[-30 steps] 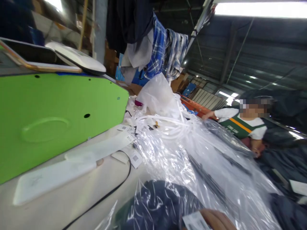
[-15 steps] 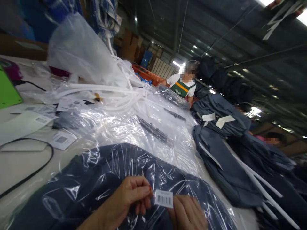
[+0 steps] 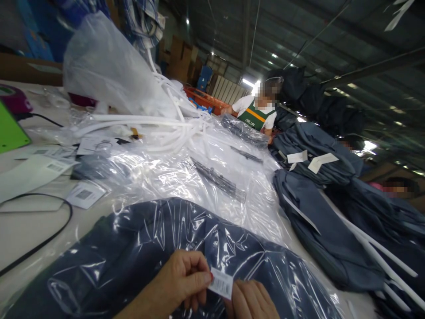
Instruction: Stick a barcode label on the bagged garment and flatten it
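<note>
- Leftmost, a bright green panel (image 3: 9,133) juts in at the frame edge, with a thin black cable (image 3: 40,241) curving over the pale bench (image 3: 20,230) and flat paper tags (image 3: 83,194) printed with square codes lying beside it.
- Low in the frame, the left hand (image 3: 181,283) has its fingers (image 3: 195,279) closed in a pinch on the left edge of a small white barcode label (image 3: 221,283); the thumb and forefinger meet on the paper.
- Just right of it, the right hand (image 3: 252,301) touches the label's lower right corner with curled fingers; how tightly they grip cannot be told, as the hand runs out of frame.
- Beneath both hands lies a dark navy folded garment sealed in a glossy, crinkled clear plastic bag (image 3: 139,252), with the label held just above it.
- Further back, loose clear bags (image 3: 186,177) spread in a shiny pile, with white plastic straps (image 3: 159,126) and a cloudy white sack (image 3: 109,71) behind them.
- Rightward, unbagged navy garments (image 3: 318,230) lie stacked, matte and soft, carrying white paper slips (image 3: 318,161).
- Across the bench, a person in a green vest (image 3: 255,117) leans over more bags.
- Overhead runs a dim warehouse roof (image 3: 299,40) with strip lights.
</note>
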Demonstrator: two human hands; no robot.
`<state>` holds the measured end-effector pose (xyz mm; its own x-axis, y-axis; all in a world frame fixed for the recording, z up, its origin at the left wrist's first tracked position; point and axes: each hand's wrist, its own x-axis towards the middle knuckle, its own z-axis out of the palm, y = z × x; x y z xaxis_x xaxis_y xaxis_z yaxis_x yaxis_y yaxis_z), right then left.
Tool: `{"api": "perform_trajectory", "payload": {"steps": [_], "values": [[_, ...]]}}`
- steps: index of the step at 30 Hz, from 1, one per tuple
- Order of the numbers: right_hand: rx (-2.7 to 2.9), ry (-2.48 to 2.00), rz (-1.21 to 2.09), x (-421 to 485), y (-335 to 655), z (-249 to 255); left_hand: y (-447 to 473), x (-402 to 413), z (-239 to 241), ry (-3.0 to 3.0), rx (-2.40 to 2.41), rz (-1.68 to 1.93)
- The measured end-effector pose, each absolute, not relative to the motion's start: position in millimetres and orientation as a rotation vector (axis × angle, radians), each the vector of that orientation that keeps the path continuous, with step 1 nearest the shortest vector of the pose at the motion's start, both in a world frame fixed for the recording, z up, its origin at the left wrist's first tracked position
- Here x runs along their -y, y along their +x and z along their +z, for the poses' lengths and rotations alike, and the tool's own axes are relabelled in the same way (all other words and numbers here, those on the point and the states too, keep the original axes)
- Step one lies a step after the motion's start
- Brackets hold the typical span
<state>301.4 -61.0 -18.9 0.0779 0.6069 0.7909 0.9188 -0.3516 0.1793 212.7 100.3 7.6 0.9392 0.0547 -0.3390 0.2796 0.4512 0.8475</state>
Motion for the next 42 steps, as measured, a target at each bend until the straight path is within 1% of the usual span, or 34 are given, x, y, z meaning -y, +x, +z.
{"api": "perform_trajectory", "payload": {"steps": [3, 7, 10, 12, 15, 18, 22, 26, 30, 33, 35, 37, 39, 42], "values": [[1.505, -1.972, -1.161, 60, 303, -22, 213, -99, 8, 1.163, -0.378, -0.140], [1.605, -2.115, -0.998, 70, 303, -20, 214, -97, 9, 1.220, -0.411, -0.132], [1.518, -2.189, -0.869, 79, 300, -15, 214, -97, 7, 1.242, -0.427, -0.108], [1.308, -2.199, -0.681, 83, 298, -7, 214, -98, 5, 1.257, -0.426, -0.116], [0.909, -2.145, -0.249, 81, 296, 12, 216, -98, 0, 1.271, -0.422, -0.139], [0.685, -2.118, 0.131, 74, 300, 33, 218, -98, -5, 1.283, -0.412, -0.138], [0.720, -2.107, 0.477, 64, 309, 47, 218, -96, -4, 1.321, -0.379, -0.146], [0.812, -2.164, 0.713, 54, 313, 46, 218, -95, -1, 1.380, -0.374, -0.138], [0.824, -2.196, 0.766, 50, 320, 44, 215, -95, -5, 1.440, -0.391, -0.175], [0.709, -2.177, 0.641, 62, 335, 50, 212, -94, -10, 1.589, -0.344, -0.083], [0.543, -2.148, 0.531, 75, 347, 55, 211, -90, -12, 1.784, -0.122, 0.151], [0.406, -2.121, 0.474, 88, 355, 57, 210, -83, -14, 1.989, 0.217, 0.405], [0.361, -2.077, 0.503, 96, 356, 55, 211, -70, -19, 2.154, 0.471, 0.645], [0.392, -1.980, 0.573, 97, 350, 47, 210, -47, -38, 2.351, 0.624, 0.946]]}}
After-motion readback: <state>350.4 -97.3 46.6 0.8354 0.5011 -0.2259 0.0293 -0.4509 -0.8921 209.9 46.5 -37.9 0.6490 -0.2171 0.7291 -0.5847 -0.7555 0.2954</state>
